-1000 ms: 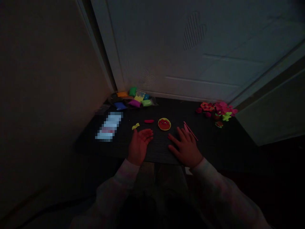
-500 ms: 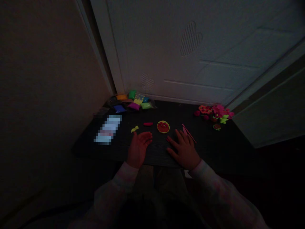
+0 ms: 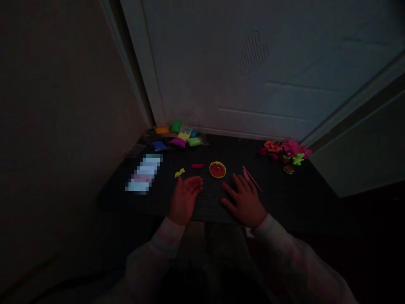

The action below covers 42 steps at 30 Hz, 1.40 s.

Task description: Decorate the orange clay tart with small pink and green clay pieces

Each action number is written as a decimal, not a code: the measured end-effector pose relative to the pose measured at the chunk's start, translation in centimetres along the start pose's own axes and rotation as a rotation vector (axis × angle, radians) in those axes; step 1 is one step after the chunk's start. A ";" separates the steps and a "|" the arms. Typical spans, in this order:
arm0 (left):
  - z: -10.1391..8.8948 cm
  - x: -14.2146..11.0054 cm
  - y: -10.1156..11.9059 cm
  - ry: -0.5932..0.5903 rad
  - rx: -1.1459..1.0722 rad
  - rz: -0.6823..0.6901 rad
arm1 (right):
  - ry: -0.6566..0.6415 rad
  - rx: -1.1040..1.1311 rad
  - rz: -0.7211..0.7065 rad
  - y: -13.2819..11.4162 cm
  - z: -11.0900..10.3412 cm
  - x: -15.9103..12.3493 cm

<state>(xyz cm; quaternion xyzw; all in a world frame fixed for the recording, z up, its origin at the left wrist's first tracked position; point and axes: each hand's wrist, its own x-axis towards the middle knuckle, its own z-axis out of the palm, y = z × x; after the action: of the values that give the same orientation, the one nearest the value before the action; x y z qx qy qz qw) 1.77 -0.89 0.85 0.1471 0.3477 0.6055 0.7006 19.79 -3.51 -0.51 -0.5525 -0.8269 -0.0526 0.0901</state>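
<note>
My left hand [image 3: 184, 200] is turned on its side near the table's front edge, palm inward, fingers stretched out and holding nothing. Palm down with fingers spread, my right hand [image 3: 246, 200] lies at the tabletop; a small red bit [image 3: 224, 185] shows at one fingertip, too dim to make out. Between and beyond the hands lies a round clay disc [image 3: 217, 170], orange-red with a yellow rim and red pieces on top. To its left are a red clay roll [image 3: 197, 166] and a yellow clay piece [image 3: 179, 172]. Pink modelling tools [image 3: 252, 178] lie just past my right fingers.
Several bags of coloured clay [image 3: 179, 141] are heaped at the back left of the dark table [image 3: 139, 204]. A blurred-out bright rectangle [image 3: 144, 174] lies at the left. Pink and orange clay flowers [image 3: 292, 148] are at the back right. Behind stands a white door [image 3: 202, 55].
The view has shifted very slightly, so the table things sit a little lower and further right. Both hands keep nearly the same pose.
</note>
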 end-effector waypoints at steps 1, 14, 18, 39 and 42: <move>0.0 0.0 0.0 -0.002 0.000 -0.002 | -0.006 0.006 -0.014 -0.1 0.0 0.0; -0.1 0.1 0.0 0.010 -0.005 -0.002 | 0.008 0.003 0.024 -0.1 -0.1 0.2; -0.1 0.1 0.1 0.017 -0.008 -0.004 | -0.004 0.014 -0.045 -0.1 0.0 0.2; -0.1 0.2 0.1 0.022 -0.015 -0.021 | -0.007 0.015 -0.031 -0.5 0.0 0.7; -0.1 0.2 0.1 0.021 -0.020 -0.018 | -0.017 0.023 -0.041 -0.6 -0.1 0.8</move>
<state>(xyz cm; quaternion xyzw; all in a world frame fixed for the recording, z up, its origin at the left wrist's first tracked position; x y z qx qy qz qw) 1.62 -0.72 0.77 0.1306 0.3503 0.6043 0.7036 18.94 -3.00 -0.27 -0.5346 -0.8395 -0.0402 0.0884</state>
